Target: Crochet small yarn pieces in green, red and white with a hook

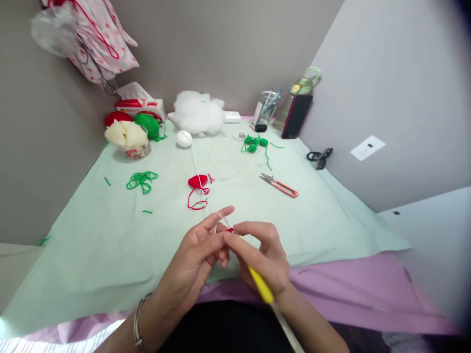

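Observation:
A small red crochet piece (pixel 230 230) is pinched in my left hand (pixel 196 250), mostly hidden by the fingers. White yarn (pixel 195 157) runs from a white yarn ball (pixel 184 139) over my raised left index finger to that piece. My right hand (pixel 265 252) is closed on a crochet hook (pixel 261 285) with a yellow grip; its tip is hidden at the red piece, where both hands meet. Beyond my hands, a flat red crochet piece (pixel 197 181) with a loose red tail lies on the table, the white strand crossing over it.
Orange thread snips (pixel 279 186) lie to the right, below green crochet pieces (pixel 255 142). Green yarn (pixel 143 181) is looped at left. Along the back stand a tub (pixel 136 149), tissue box (pixel 156 108), white stuffing (pixel 198 113), pen cup (pixel 265 113) and phone (pixel 297 116).

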{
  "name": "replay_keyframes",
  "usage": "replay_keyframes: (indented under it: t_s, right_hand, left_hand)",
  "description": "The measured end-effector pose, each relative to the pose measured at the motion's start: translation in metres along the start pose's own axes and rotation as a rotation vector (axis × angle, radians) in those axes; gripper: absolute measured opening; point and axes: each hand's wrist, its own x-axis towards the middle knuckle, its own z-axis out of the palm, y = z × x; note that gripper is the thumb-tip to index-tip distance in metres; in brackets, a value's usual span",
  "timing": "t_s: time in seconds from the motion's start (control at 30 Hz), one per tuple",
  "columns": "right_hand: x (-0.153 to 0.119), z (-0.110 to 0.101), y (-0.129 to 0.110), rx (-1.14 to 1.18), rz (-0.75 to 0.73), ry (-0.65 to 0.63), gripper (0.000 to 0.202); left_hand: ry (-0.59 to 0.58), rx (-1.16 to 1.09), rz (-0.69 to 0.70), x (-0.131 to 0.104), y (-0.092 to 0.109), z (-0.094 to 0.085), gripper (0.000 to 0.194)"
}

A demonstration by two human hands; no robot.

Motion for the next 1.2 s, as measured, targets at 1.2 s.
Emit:
replay_keyframes:
  t_s: [1.2]
  right_hand:
    - [0.013, -0.009, 0.002, 0.359, 0.234, -0.055, 0.023]
  left_hand:
    - [0.003, 0.182, 0.198, 0.004, -0.004, -0.004, 0.037]
